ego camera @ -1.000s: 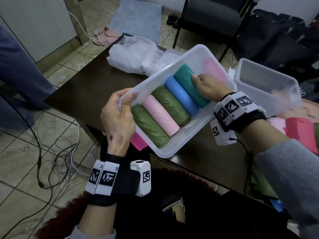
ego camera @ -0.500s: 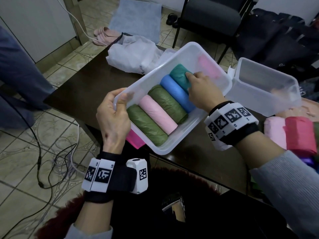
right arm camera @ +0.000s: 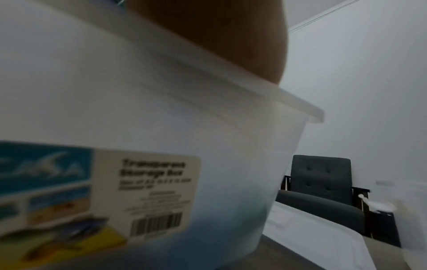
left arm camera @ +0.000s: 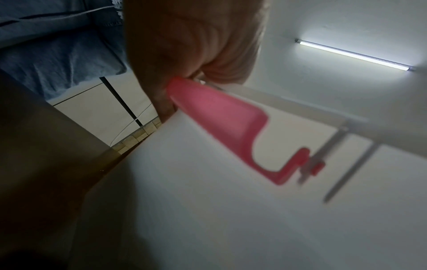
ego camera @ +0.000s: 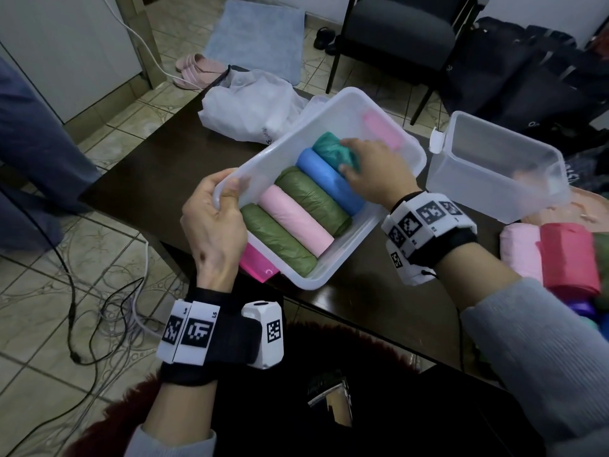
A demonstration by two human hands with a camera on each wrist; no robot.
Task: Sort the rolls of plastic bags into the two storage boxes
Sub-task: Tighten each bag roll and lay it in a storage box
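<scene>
A clear storage box [ego camera: 333, 103] is tilted over the dark table [ego camera: 141, 166]. Five rolls lie side by side in it: a green roll [ego camera: 280, 242], a light pink roll [ego camera: 296, 222], a second green roll [ego camera: 313, 196], a blue roll [ego camera: 326, 176] and a teal roll [ego camera: 328, 148]. My left hand [ego camera: 227, 192] grips the box's near left rim, thumb over the edge, by a pink latch [left arm camera: 219, 118]. Reaching over the box's long side, my right hand [ego camera: 356, 159] curls round the teal roll. The box wall [right arm camera: 161, 100] fills the right wrist view. The second box [ego camera: 468, 179] stands empty to the right.
Loose rolls lie at the table's right edge: a pink one [ego camera: 520, 245], a red one [ego camera: 570, 258] and a purple one [ego camera: 583, 306]. A white plastic bag [ego camera: 250, 107] sits behind the box. A dark chair [ego camera: 395, 34] and cables [ego camera: 99, 291] on the floor surround the table.
The box has shifted a little to the left in my left hand. My right hand has slid left along the teal roll, which now sits bunched against the blue one.
</scene>
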